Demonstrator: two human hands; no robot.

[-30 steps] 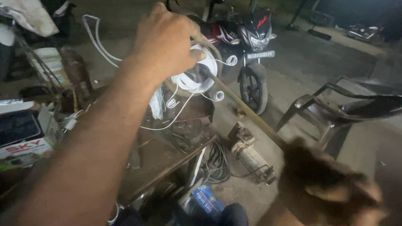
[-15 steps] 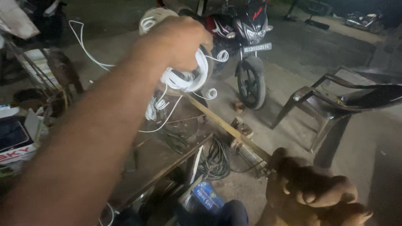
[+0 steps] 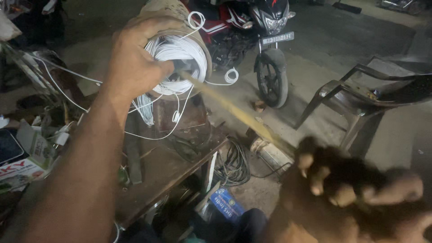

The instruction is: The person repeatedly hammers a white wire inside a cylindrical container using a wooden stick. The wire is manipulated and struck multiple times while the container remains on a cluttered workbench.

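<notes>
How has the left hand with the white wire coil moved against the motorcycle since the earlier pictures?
Yes. The left hand with the coil has moved left, away from the motorcycle wheel it earlier almost overlapped.

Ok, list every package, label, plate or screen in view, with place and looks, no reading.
Carton: far left on the bench, white box with red lettering, partly cut off.
Blue pack: on the floor below the bench edge, small flat rectangle, blue with white print.
Number plate: on the motorcycle's front, top centre, white rectangle with dark characters.
</notes>
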